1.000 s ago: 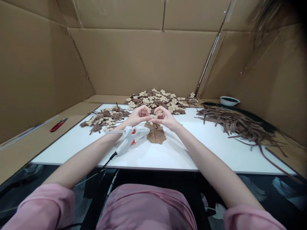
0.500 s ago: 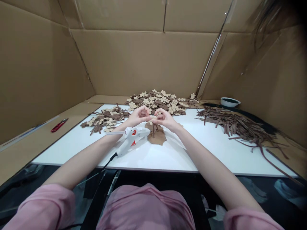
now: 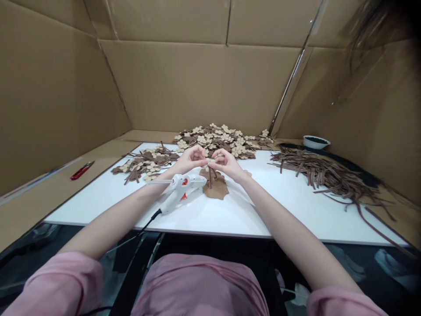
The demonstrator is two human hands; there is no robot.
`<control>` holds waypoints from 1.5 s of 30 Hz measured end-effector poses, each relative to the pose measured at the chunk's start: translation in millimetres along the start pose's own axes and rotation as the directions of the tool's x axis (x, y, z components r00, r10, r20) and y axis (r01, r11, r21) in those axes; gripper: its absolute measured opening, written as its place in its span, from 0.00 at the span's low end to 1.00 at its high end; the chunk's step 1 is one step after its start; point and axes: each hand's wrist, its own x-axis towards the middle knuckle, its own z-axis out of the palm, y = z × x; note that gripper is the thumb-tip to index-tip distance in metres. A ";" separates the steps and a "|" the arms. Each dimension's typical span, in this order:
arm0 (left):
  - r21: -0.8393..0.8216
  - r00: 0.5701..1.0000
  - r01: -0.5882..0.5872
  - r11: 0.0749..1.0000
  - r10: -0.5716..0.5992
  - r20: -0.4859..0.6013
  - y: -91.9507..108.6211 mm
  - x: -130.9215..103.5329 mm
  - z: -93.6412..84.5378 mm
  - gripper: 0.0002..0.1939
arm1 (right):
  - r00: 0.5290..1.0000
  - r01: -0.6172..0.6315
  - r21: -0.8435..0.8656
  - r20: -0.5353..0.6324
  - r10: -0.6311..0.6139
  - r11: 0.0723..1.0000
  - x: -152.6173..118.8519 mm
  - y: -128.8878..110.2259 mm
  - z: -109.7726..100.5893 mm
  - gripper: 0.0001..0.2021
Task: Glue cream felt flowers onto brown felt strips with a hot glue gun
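Between my fingertips is a small cream flower with brown strips hanging below it. My left hand pinches it from the left, thumb and fingers closed. From the right, my right hand pinches the same flower, its fingers curled. Beneath the hands a brown leaf-shaped piece lies on the white board. A white glue gun with a red trigger rests beside my left forearm, its nozzle near the brown piece.
A heap of cream and brown flower pieces lies at the back. To the left is a smaller pile of flowers with strips. Brown strips cover the right side, near a white bowl. A red cutter lies far left.
The flower between my fingers looks slightly turned. Both hands stay in nearly the same place, and the view has shifted a little.
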 end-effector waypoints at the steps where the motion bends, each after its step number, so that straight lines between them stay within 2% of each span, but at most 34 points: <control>1: -0.002 1.000 0.002 1.000 -0.002 -0.001 -0.4 0.3 0.4 0.21 | 1.000 0.007 -0.013 0.000 -0.007 1.000 0.1 0.3 0.5 0.22; 9: -0.044 1.000 0.013 0.999 -0.012 0.024 0.7 0.7 3.7 0.21 | 0.995 0.076 0.003 0.057 -0.076 0.997 -0.9 -6.8 1.9 0.23; 14: -0.051 1.000 0.023 0.998 -0.022 0.009 6.7 -0.9 4.9 0.21 | 0.986 0.162 0.022 0.043 -0.163 0.986 -0.3 -8.4 3.2 0.22; 19: -0.034 1.000 -0.006 0.999 0.006 0.007 6.9 -0.8 3.8 0.19 | 0.983 0.181 0.010 0.024 -0.181 0.983 -0.7 -11.1 5.5 0.22; 23: -0.030 1.000 0.004 1.000 -0.003 0.003 6.9 -0.6 4.4 0.20 | 0.989 0.141 0.020 0.037 -0.142 0.990 -1.6 -11.7 5.8 0.22; 29: 0.020 1.000 0.006 1.000 -0.006 0.002 0.7 -0.7 0.5 0.20 | 0.996 0.083 -0.076 0.020 -0.081 0.994 0.0 -1.4 1.3 0.21; 35: -0.007 1.000 0.006 1.000 -0.006 -0.020 3.1 0.2 -1.1 0.20 | 1.000 0.003 -0.019 0.002 -0.003 1.000 -2.1 -6.2 1.1 0.20; 41: 0.010 0.997 0.014 1.000 -0.013 -0.070 7.9 2.2 -9.6 0.20 | 0.989 -0.097 0.047 0.119 0.091 0.994 -5.7 -9.7 7.1 0.19; 45: 0.044 0.994 0.016 0.999 -0.012 -0.104 6.3 1.2 -19.4 0.20 | 0.984 -0.143 0.029 0.113 0.139 0.989 -5.8 -8.8 6.4 0.16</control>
